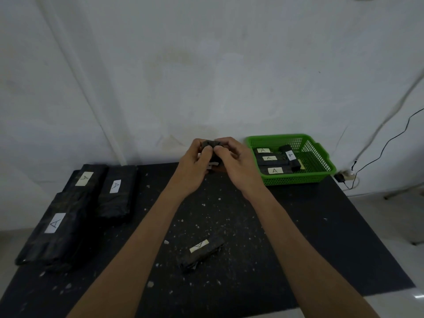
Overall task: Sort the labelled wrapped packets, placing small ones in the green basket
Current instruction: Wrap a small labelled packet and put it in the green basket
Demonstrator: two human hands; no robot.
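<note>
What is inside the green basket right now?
The green basket holds four small black wrapped packets with white labels marked A; one lies crosswise over the others. Whether anything lies beneath them cannot be seen; the near wall hides the floor.

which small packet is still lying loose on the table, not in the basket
The small wrapped packet lying near the table's front edge between the forearms. The other small ones are in the green basket or held in both hands.

Dim, even light; soft focus; wide-angle bowing at edges
</note>
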